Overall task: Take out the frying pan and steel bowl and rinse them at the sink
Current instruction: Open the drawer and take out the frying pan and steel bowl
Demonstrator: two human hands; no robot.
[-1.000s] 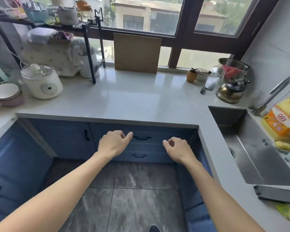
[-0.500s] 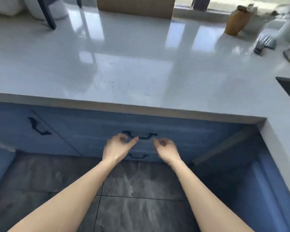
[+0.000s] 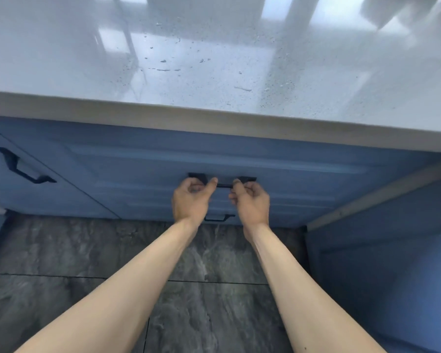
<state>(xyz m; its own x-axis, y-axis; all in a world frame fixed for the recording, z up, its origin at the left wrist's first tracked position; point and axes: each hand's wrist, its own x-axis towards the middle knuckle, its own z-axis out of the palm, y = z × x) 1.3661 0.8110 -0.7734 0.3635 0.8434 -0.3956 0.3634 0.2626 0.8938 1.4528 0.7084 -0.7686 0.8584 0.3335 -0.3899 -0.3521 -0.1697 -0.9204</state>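
The pale grey tabletop (image 3: pixel 87 59) filled the top of the view, glossy, with some small water drops (image 3: pixel 242 88) on it. Below lay the dark stone floor (image 3: pixel 49 250), and between these 2 stood the blue cabinet fronts. The upper drawer (image 3: pixel 138 169) was closed, flush with its neighbours. Neither the frying pan nor the steel bowl could be seen, and the sink was out of view. I judged the 2 things were stored behind this front, because both arms reached straight to it.

The left hand (image 3: pixel 191 202) and the right hand (image 3: pixel 252 202) sat close together on the black handle (image 3: pixel 224 185). Each grip was closed around the bar, fingers hooked from below, the left thumb resting on top. Probably 2 hands were used so the pull goes straight and the drawer does not twist.

A lower handle (image 3: pixel 218 218) showed between the wrists, untouched. Another dark handle (image 3: pixel 21 166) was well apart at the left.
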